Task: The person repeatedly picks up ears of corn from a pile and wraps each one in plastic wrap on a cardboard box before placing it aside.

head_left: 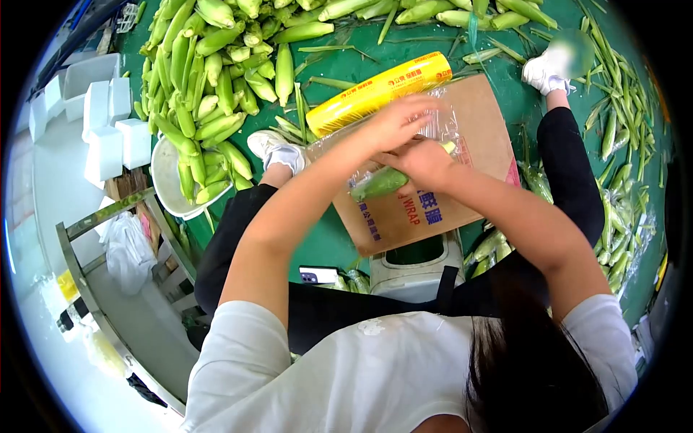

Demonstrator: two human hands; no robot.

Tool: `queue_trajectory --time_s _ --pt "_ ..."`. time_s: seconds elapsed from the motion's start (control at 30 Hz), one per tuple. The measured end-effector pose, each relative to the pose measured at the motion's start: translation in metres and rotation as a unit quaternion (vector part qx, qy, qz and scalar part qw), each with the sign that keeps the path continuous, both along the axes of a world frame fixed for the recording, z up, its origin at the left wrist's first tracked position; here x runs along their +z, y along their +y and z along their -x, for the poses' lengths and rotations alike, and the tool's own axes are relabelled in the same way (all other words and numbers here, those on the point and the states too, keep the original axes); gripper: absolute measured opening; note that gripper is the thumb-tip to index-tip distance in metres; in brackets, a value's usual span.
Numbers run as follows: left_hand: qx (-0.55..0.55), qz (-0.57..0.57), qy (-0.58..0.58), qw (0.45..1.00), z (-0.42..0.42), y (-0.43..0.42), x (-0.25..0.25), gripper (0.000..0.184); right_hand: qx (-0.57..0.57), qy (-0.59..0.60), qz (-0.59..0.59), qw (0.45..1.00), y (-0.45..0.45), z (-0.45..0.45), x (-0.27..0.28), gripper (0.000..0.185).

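Observation:
An ear of corn (380,184) in green husk lies across the cardboard box (462,198), with clear cling film around it. My right hand (427,164) is closed over the ear's middle, and a pale end shows past the knuckles. Just above it, my left hand (401,124) reaches over the film with its fingers stretched out, slightly blurred. Its thumb side is close to my right hand; whether they touch is unclear. Beyond both hands, a yellow printed roll of cling film (379,90) lies along the box's far edge.
Husked corn is heaped (216,72) at the far left, spilling into a white tub (170,177). Wrapped ears (613,231) and loose leaves lie at right. A stool (419,270) supports the box. A phone (319,275) lies nearby. White foam blocks (107,151) and a metal-framed rack (108,310) stand left.

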State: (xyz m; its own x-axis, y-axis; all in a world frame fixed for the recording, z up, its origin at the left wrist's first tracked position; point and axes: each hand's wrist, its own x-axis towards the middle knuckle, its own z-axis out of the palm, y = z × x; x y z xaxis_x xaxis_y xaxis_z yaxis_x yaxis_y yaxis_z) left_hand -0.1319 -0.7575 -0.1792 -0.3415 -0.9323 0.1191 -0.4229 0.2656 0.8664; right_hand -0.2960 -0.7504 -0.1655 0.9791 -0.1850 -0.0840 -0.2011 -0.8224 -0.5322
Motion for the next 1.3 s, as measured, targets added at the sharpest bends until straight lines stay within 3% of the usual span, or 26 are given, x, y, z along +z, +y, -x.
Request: queue_trajectory --time_s 0.03,0.17,0.27,0.3,0.37,0.43,0.47,0.57,0.67,0.7,0.73,0.77,0.8,0.87,0.93,1.0,1.07,1.1,1.13,1.17,1.2,1.23,1.3 --pt "-0.032 -0.007 0.001 0.999 0.009 0.006 -0.009 0.036 0.008 0.023 -0.063 0.998 -0.006 0.001 0.008 0.077" --pt "0.026 0.045 -0.044 0.998 0.022 0.021 -0.036 0.047 0.075 0.135 -0.174 0.973 -0.009 -0.002 0.015 0.070" --pt "-0.027 0.107 -0.278 0.954 0.031 0.024 -0.037 0.051 0.112 0.387 -0.234 0.885 -0.007 -0.020 0.028 0.069" --pt "-0.055 0.138 -0.373 0.916 0.040 0.029 -0.026 0.054 0.182 0.462 -0.189 0.847 -0.002 -0.029 0.036 0.077" --pt "-0.079 0.141 -0.344 0.925 0.044 0.035 -0.025 0.054 0.294 0.496 -0.222 0.787 0.036 -0.015 0.025 0.088" --pt "-0.097 0.148 -0.356 0.917 0.045 0.035 -0.016 0.056 0.283 0.434 -0.437 0.735 0.081 0.037 0.025 0.089" --pt "-0.081 0.149 -0.355 0.919 0.047 0.033 -0.017 0.056 0.309 0.376 -0.554 0.676 0.088 0.059 0.036 0.082" --pt "-0.045 0.137 -0.346 0.927 0.060 0.049 -0.017 0.059 0.170 0.326 -0.635 0.680 0.098 0.128 0.103 0.066" --pt "0.071 0.085 -0.284 0.952 0.088 0.080 -0.021 0.063 -0.020 0.197 -0.678 0.708 0.087 0.195 0.115 0.066" --pt "0.152 -0.014 -0.114 0.982 0.099 0.097 -0.035 0.066 -0.143 0.129 -0.770 0.608 0.084 0.206 0.123 0.065" --pt "0.234 -0.054 -0.035 0.970 0.109 0.119 -0.028 0.067 -0.257 0.050 -0.836 0.483 0.083 0.216 0.132 0.064" --pt "0.316 -0.079 0.056 0.944 0.119 0.140 -0.020 0.068 -0.305 0.003 -0.843 0.443 0.082 0.228 0.129 0.064" --pt "0.410 -0.039 0.054 0.910 0.123 0.162 0.007 0.067 -0.350 -0.021 -0.835 0.424 0.083 0.242 0.123 0.063" --pt "0.276 0.071 -0.044 0.957 0.127 0.183 0.102 0.065 -0.309 -0.044 -0.873 0.376 0.085 0.258 0.119 0.066" --pt "0.042 0.174 -0.218 0.959 0.146 0.179 0.161 0.055 -0.241 0.013 -0.908 0.342 0.096 0.252 0.109 0.067" --pt "-0.155 0.230 -0.374 0.885 0.172 0.157 0.208 0.044 -0.181 0.106 -0.896 0.392 0.113 0.244 0.133 0.064" --pt "-0.230 0.012 -0.428 0.874 0.180 0.144 0.214 0.035 -0.166 0.049 -0.862 0.477 0.128 0.254 0.151 0.062" --pt "-0.250 0.023 -0.443 0.861 0.185 0.142 0.215 0.036 -0.198 -0.017 -0.688 0.698 0.135 0.267 0.159 0.061" --pt "-0.267 0.029 -0.463 0.845 0.187 0.139 0.216 0.037 -0.213 -0.068 -0.456 0.861 0.142 0.277 0.166 0.062" --pt "-0.310 -0.050 -0.365 0.876 0.184 0.134 0.209 0.038 -0.304 0.114 -0.289 0.901 0.148 0.289 0.218 0.068" --pt "-0.347 -0.136 -0.263 0.890 0.179 0.130 0.197 0.040 -0.374 0.072 -0.076 0.922 0.176 0.300 0.207 0.072" --pt "-0.378 -0.223 -0.161 0.884 0.178 0.124 0.192 0.041 -0.374 0.020 -0.020 0.927 0.183 0.316 0.210 0.070" --pt "-0.385 -0.501 -0.154 0.760 0.207 0.109 0.210 0.045 -0.380 -0.018 0.030 0.924 0.190 0.349 0.217 0.067"
